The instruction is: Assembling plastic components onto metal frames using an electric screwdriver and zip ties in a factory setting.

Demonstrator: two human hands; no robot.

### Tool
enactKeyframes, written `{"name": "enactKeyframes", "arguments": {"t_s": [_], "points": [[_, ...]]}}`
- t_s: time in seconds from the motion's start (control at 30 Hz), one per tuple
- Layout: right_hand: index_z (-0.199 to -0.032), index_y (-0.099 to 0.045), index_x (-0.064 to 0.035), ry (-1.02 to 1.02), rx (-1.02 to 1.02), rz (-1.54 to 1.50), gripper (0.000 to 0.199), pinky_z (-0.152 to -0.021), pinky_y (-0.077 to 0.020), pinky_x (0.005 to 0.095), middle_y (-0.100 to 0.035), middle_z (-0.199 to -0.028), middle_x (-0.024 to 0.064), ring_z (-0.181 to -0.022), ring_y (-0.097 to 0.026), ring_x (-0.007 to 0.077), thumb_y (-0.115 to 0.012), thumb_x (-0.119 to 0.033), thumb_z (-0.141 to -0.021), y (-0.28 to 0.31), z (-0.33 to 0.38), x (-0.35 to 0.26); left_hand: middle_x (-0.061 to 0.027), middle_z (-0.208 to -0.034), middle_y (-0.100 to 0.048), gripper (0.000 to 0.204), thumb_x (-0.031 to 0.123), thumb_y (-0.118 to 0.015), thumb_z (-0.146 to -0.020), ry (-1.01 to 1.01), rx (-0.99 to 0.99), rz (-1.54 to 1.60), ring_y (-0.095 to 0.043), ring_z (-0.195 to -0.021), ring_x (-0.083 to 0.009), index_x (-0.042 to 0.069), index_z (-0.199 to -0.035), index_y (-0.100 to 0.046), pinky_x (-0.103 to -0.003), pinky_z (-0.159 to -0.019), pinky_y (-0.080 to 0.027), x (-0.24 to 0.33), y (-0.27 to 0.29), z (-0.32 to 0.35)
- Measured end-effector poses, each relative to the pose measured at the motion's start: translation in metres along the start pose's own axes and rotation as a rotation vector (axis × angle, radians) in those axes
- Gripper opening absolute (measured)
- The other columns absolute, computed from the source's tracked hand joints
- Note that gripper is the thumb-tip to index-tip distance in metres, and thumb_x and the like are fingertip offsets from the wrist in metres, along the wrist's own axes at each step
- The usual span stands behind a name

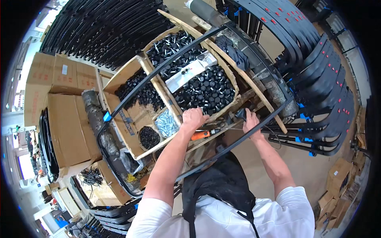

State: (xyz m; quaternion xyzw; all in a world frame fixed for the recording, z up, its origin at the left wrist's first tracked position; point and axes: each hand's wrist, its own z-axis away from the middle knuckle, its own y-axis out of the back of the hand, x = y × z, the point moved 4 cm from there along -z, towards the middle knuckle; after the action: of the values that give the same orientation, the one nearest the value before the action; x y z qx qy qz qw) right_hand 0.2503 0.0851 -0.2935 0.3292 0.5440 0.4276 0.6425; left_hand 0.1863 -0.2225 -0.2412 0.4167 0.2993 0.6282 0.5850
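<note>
Large black rounded-rectangle frame (158, 69) lies tilted across the wooden crates, its near bar running between both hands. Small black fitting (240, 114) sits on that near bar at the right hand (251, 122), fingers curled around it and the bar, thumb side up. Left hand (193, 118) closed into a loose fist, pressing down at the crate edge just above an orange-handled tool (201, 135); cannot tell what, if anything, is inside the fist. Both forearms come in from the lower edge, white sleeves, black apron (222, 186) below.

Under the frame: wooden crate (234, 85) full of black round caps (206, 89) with screws mixed in, a long white packet (190, 71) lying on top. Left of it another compartment with black caps, a clear bag of silver screws (166, 122), and a bag of small black parts (149, 137). Cardboard boxes (65, 103) stacked at far left. Stacks of black curved frames with red and blue tags (325, 79) at right, more dark frames (107, 27) top left
</note>
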Motion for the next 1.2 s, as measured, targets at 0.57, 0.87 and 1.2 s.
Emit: {"name": "enactKeyframes", "arguments": {"t_s": [0.57, 0.87, 1.2], "points": [[-0.088, -0.065, -0.0024, 0.283, -0.386, -0.288, 0.021, -0.07, -0.0537, 0.0542, -0.066, -0.086, 0.0216, -0.084, -0.068, 0.0445, -0.065, -0.021, -0.098, 0.179, -0.014, -0.105, -0.0074, -0.09, -0.072, 0.03, 0.022, -0.074, -0.096, 0.028, 0.205, 0.821, -0.067, -0.08, -0.0146, 0.0, -0.114, -0.067, -0.032, -0.076, -0.056, -0.001, 0.122, -0.04], [-0.115, -0.072, -0.007, 0.139, -0.354, 0.39, 0.021, -0.07, -0.0636, 0.0437, -0.08, -0.094, 0.0151, -0.087, -0.08, 0.0314, -0.059, -0.016, -0.102, 0.015, -0.192, -0.134, -0.021, -0.113, -0.074, 0.036, 0.026, -0.067, -0.104, -0.149, 0.462, 0.751, -0.072, -0.104, -0.0314, -0.001, -0.126, -0.069, -0.039, -0.092, -0.056, 0.053, 0.22, -0.182], [-0.119, -0.061, -0.0032, 0.241, -0.272, -0.445, 0.029, -0.088, -0.0567, 0.052, -0.059, -0.118, 0.0226, -0.103, -0.067, 0.044, -0.071, -0.016, -0.095, 0.087, -0.123, -0.122, -0.0189, -0.115, -0.078, 0.036, 0.035, -0.068, -0.102, -0.323, 0.579, 0.711, -0.074, -0.109, -0.0345, 0.01, -0.127, -0.075, -0.042, -0.096, -0.056, 0.104, 0.247, -0.31]]}}
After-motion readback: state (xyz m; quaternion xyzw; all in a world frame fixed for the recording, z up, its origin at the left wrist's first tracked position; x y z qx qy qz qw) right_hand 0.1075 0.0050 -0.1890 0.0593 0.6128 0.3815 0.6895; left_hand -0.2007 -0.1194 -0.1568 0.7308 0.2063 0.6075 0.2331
